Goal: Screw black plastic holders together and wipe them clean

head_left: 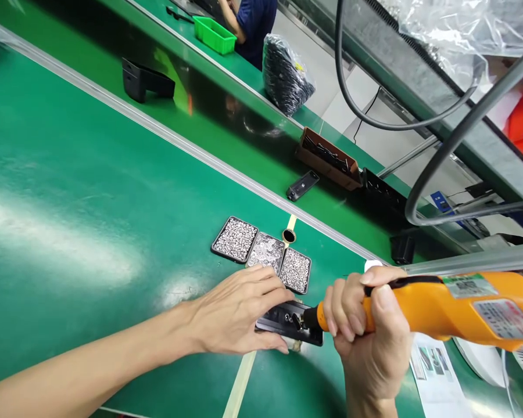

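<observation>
My left hand (pixel 239 307) is closed around the left end of a black elongated part (pixel 314 335), thumb on its near side and fingers over its far side. Wrapped round an orange electric screwdriver (pixel 457 305) is my right hand (pixel 375 325). The tool's tip meets the black part near its middle, where small metal screws show. Just beyond my left hand lie three small trays of metal pieces: a left one (pixel 234 239), a middle one (pixel 265 252) and a right one (pixel 295 270).
A metal rail (pixel 192 145) crosses the green table (pixel 91 186). Beyond it are a black bracket (pixel 146 81), a dark device (pixel 303 186) and a brown box (pixel 329 159). Grey cables (pixel 427 174) hang at right above a paper sheet (pixel 438 377). A person (pixel 255 29) sits across.
</observation>
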### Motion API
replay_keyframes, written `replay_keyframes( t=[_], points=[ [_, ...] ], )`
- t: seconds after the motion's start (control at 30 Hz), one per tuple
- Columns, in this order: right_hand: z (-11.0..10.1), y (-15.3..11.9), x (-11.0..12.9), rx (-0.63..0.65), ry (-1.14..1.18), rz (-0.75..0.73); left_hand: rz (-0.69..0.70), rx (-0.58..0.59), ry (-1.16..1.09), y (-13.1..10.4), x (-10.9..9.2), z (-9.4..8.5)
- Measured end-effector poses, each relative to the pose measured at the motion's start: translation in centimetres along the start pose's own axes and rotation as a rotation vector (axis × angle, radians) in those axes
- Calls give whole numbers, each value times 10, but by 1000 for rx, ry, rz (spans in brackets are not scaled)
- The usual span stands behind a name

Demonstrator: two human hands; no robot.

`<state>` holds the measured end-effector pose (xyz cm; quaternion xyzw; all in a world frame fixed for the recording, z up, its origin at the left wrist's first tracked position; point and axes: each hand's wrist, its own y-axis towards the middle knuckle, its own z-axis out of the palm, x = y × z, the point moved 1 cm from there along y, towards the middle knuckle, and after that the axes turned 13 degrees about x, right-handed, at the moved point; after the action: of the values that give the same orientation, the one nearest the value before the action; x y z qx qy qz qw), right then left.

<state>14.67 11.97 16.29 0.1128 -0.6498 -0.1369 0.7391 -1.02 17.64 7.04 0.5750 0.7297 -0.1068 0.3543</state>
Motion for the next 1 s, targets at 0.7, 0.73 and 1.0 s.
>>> replay_keyframes(
  t=[0.7,0.73,1.0],
  points=[
    [7,-11,-11,132,-54,-54,-48,5,43,1,0,2],
    [7,-11,-12,146,-64,-50,-49,4,42,1,0,2],
    [8,-15,-16,137,-25,-26,-30,-19,66,1,2,5]
  ],
)
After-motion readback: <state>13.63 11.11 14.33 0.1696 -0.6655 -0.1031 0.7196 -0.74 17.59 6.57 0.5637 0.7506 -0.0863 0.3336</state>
